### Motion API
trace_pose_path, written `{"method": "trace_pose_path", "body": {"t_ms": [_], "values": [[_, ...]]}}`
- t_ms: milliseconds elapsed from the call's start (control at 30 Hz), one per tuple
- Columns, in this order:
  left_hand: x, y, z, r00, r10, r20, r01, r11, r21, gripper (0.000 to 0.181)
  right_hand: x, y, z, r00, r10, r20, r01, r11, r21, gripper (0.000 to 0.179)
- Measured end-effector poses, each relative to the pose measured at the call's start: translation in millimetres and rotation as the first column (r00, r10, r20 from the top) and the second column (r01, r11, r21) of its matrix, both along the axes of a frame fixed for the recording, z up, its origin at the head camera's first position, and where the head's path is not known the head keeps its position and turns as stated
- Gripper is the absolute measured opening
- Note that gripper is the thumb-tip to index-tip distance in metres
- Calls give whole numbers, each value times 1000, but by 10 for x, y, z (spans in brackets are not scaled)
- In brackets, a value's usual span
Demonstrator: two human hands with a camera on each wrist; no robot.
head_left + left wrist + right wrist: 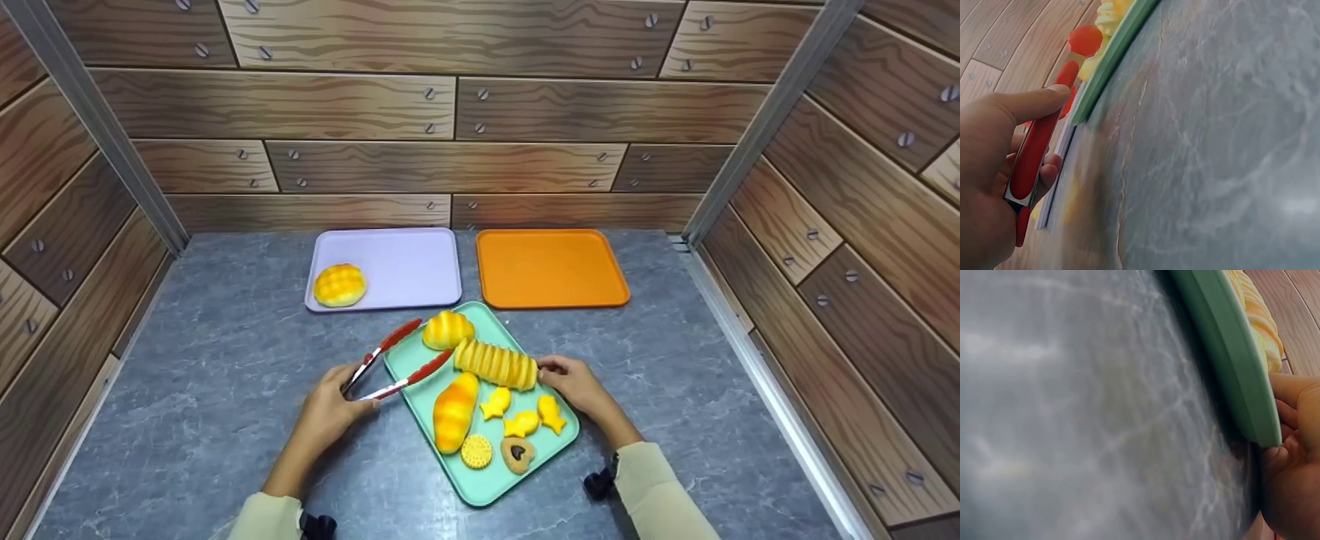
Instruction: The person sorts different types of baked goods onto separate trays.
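"Reading from the left, what worries you?"

"Little at first. On the lavender tray (409, 262), a crisscross-topped bun (340, 285) sits near the left rim; a knock could push it against that edge."

"And the left hand (328, 409)?"

"It grips red-tipped tongs (427, 368), arms spread wide, nothing clamped between them. The ridged bun (448, 328) lies at the far corner of the mint-green tray (481, 486), about level with the tips. Whether either tip touches it, I can't tell."

"So what could fail there?"

"The bun looks rounded, so a lopsided squeeze might pop it out. The lower tip also sits right beside the sliced loaf (495, 364); a careless pinch could snag that loaf's left end."

"Anything lower on the tray?"

"A long glazed roll (455, 412) and, right of it, small fish-shaped crackers (522, 424). Tongs dragged low could scatter the crackers."

"And farthest right?"

"The orange tray (553, 268) lies beyond, holding nothing. The right hand (577, 386) has its fingers bent round the mint-green tray's rim, beside the loaf's right end; how firmly, I can't tell. A tug there could swing the tray and carry the bun away from the tips."
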State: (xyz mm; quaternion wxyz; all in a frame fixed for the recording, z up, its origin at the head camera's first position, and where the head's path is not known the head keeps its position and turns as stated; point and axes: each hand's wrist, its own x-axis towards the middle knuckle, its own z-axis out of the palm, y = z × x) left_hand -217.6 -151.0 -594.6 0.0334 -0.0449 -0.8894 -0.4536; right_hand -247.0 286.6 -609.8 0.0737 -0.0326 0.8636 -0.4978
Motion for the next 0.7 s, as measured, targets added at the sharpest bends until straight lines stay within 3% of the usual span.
{"method": "trace_pose_path", "body": {"t_ms": [400, 700], "values": [[-234, -36, -56, 997, -67, 46, 65, 997, 45, 68, -17, 0, -4, 1000, 2, -4, -2, 1000, -9, 28], [-294, -76, -90, 995, -93, 28, 90, 993, 81, 65, 6, -3, 4, 1000, 12, -10, -12, 1000, -9, 29]]}}
